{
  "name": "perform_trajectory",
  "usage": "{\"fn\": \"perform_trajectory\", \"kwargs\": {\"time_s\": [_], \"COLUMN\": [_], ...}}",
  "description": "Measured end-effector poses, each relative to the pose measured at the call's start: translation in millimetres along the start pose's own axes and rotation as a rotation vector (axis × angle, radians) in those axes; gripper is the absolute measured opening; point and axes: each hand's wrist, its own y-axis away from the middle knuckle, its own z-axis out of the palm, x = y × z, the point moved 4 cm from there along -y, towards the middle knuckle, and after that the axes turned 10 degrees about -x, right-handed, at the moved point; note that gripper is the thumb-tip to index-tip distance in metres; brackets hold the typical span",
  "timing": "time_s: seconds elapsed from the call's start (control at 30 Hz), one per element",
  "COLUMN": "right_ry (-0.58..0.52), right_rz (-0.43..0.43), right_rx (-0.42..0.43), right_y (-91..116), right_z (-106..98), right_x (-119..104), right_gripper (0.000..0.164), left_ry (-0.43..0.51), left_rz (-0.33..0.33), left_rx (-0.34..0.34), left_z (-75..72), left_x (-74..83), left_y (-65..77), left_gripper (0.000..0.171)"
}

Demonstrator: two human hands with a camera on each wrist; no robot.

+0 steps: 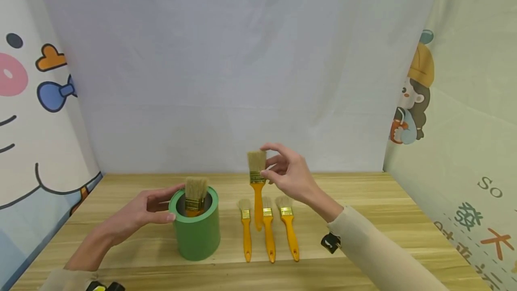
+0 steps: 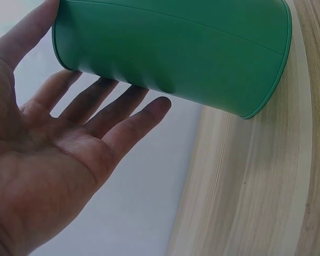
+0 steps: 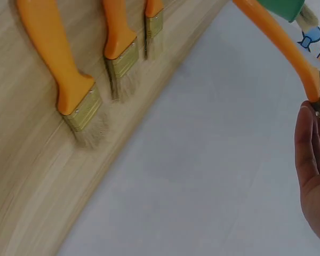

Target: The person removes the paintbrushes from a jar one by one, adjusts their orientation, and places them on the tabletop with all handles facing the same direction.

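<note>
My right hand (image 1: pixel 288 172) pinches a paintbrush (image 1: pixel 257 187) by its metal band and bristles. The brush hangs above the table, bristles up and orange handle down; the right wrist view shows its handle (image 3: pixel 285 45) too. At the left, my left hand (image 1: pixel 139 212) holds a green cylindrical can (image 1: pixel 198 237) near its rim, thumb at the front and fingers around the far side. In the left wrist view those fingers (image 2: pixel 133 120) lie along the can wall. Another paintbrush (image 1: pixel 196 190) stands bristles up inside the can, its lower handle hidden.
Three more paintbrushes lie in a row on the wooden table (image 1: pixel 153 268), bristles away from me: a narrow left brush (image 1: pixel 247 232), a middle brush (image 1: pixel 269 237) and a right brush (image 1: pixel 289 230). A pale cloth backdrop (image 1: pixel 226 80) rises behind the table, with printed cloths at both sides.
</note>
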Motion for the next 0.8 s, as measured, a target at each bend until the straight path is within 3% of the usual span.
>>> {"fn": "perform_trajectory", "kwargs": {"time_s": [0.43,0.8], "right_ry": [0.002,-0.019], "right_rz": [0.139,0.23], "right_rx": [-0.003,-0.018], "right_y": [36,55], "right_z": [-19,-33], "right_x": [41,61], "right_gripper": [0.052,0.051], "left_ry": [0.009,0.02], "left_rz": [-0.012,-0.01], "left_rx": [-0.006,-0.015], "left_z": [0.0,0.2], "left_x": [-0.1,0.2], "left_y": [0.0,0.3], "left_gripper": [0.074,0.073]}}
